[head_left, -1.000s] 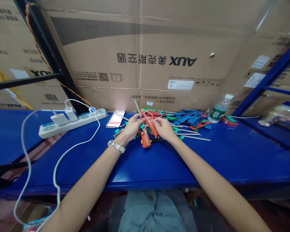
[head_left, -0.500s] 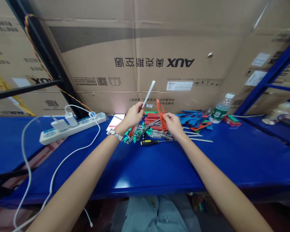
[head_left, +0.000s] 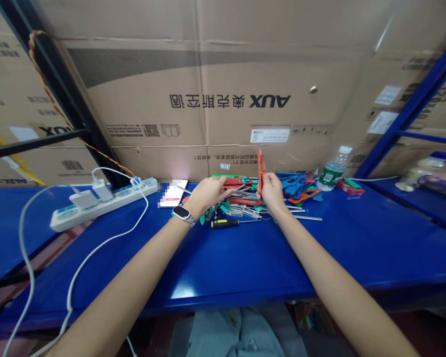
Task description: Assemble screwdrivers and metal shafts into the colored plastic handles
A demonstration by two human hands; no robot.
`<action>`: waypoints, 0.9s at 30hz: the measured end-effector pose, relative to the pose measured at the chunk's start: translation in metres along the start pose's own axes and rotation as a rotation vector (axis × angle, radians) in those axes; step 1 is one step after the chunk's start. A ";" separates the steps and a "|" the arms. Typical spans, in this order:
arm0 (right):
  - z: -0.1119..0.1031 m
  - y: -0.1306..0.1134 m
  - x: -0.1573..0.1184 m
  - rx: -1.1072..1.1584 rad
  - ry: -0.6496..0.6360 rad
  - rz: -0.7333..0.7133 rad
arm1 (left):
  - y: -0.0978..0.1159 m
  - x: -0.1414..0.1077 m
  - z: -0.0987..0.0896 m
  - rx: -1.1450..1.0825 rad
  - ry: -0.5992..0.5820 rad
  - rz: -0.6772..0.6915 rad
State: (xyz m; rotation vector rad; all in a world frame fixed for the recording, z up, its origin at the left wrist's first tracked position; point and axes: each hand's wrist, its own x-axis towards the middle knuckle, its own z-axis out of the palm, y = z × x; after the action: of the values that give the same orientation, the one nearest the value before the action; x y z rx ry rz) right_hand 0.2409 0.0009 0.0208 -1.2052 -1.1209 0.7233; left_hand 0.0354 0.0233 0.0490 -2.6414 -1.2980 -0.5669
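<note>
Over the heap of tools, my left hand (head_left: 207, 192) has its thumb and fingers apart, with nothing visible between them. Its fingertips are by a red-and-green handled tool (head_left: 238, 181) on top of the heap; whether they touch it I cannot tell. My right hand (head_left: 271, 191) grips an orange plastic piece (head_left: 261, 168) with a narrow loop, held upright. Under and between the hands lie red handles, metal shafts and small clear-and-green testers (head_left: 241, 210). In front of them rests a black-and-yellow screwdriver (head_left: 225, 223). Blue plastic pieces (head_left: 295, 186) are piled right of my right hand.
On the blue table (head_left: 245, 267), a white power strip (head_left: 104, 202) with plugs and cables (head_left: 107, 243) lies at left. A white card-like item (head_left: 174, 194) is near my left wrist. A water bottle (head_left: 334, 168) and a red-and-green box (head_left: 350, 187) stand right. Cardboard (head_left: 223, 59) backs the table.
My left hand has lowered onto the heap; the metal-bladed tool it held upright is out of it. My right hand still holds the orange piece, now turned edge-on. The view has shifted slightly.
</note>
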 end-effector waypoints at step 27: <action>0.023 -0.002 -0.034 -0.613 -0.272 -0.221 | -0.022 0.011 -0.008 -1.027 0.455 -0.178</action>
State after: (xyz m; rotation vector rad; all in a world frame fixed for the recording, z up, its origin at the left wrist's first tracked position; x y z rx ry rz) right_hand 0.2082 -0.0225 0.0126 -1.4815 -1.7540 0.3844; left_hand 0.0221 0.0423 0.0603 -2.7220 -1.2886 -2.1994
